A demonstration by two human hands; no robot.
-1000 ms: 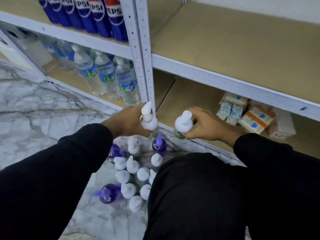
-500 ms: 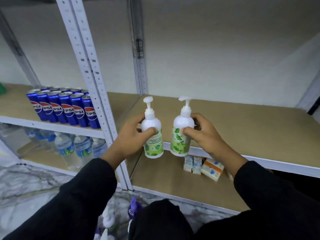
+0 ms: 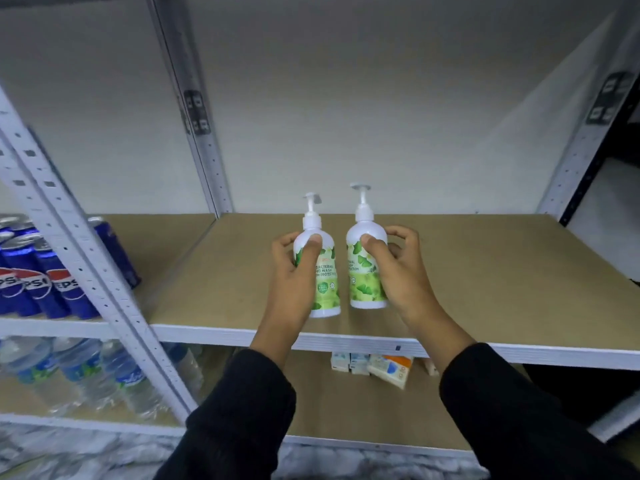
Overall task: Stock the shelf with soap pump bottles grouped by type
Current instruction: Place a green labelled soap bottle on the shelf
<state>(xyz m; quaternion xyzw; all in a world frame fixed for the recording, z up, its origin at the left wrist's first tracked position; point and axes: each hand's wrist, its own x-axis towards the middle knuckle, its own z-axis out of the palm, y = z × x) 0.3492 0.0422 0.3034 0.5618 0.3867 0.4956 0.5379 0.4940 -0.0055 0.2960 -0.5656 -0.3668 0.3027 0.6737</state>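
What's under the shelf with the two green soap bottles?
Below the shelf, a lower board holds small boxes and an orange-and-white packet. The shelf edge hides their tops and anything farther back.

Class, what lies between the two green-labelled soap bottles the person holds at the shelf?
Nothing. In the head view a narrow gap separates the left bottle and the right bottle, and only bare shelf board shows through it.

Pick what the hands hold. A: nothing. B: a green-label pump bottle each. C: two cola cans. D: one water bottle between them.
B: the left hand grips the left bottle and the right hand the right bottle, both green-labelled with white pumps.
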